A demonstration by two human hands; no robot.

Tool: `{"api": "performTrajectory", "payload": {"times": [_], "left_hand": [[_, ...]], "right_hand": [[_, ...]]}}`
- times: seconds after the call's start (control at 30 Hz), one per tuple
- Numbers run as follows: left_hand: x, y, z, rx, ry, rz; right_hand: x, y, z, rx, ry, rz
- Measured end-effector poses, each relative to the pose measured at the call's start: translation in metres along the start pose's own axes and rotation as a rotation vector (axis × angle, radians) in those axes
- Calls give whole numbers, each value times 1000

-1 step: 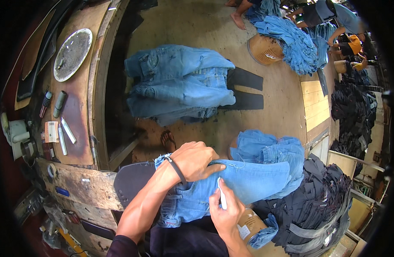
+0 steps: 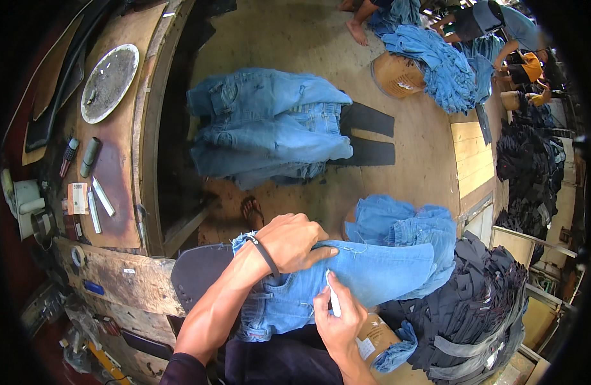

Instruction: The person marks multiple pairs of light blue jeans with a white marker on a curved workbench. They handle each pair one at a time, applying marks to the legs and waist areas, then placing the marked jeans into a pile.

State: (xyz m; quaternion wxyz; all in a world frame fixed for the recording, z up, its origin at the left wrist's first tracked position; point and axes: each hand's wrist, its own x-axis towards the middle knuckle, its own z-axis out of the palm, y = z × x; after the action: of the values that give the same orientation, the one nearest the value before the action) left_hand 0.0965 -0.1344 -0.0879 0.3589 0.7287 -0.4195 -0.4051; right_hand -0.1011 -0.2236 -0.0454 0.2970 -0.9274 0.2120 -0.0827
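Observation:
Light-blue jeans (image 2: 372, 264) lie over a dark rounded board (image 2: 202, 277) in front of me. My left hand (image 2: 294, 242), with a dark band at its wrist, is closed on the far edge of the jeans. Its thumb presses on top, and its other fingertips are hidden by the cloth. My right hand (image 2: 339, 317) pinches a slim white stick (image 2: 334, 300) between thumb and fingers, and the stick's tip meets the denim just below my left thumb. I cannot tell what kind of stick it is.
More jeans (image 2: 269, 122) are stacked beyond my hands. A heap of dark cloth (image 2: 469, 308) and a brown drum (image 2: 377, 333) stand at the right. The left workbench (image 2: 119, 212) carries a round tray (image 2: 109, 83) and white sticks (image 2: 103, 196). People work at the far right.

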Motion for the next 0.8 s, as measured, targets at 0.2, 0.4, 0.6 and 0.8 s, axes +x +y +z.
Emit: {"api": "performTrajectory", "payload": {"times": [0.2,0.4,0.6,0.8], "left_hand": [[1,0,1,4,17,4],[5,-3,-1,-2,16,-18],[4,0,-1,23,18,-41],[4,1,-3,34,3,-43]], "right_hand": [[1,-1,0,19,4,19],[7,1,1,28,12,14],[6,0,-3,17,-7,38],[7,2,-4,44,-5,59]]}}
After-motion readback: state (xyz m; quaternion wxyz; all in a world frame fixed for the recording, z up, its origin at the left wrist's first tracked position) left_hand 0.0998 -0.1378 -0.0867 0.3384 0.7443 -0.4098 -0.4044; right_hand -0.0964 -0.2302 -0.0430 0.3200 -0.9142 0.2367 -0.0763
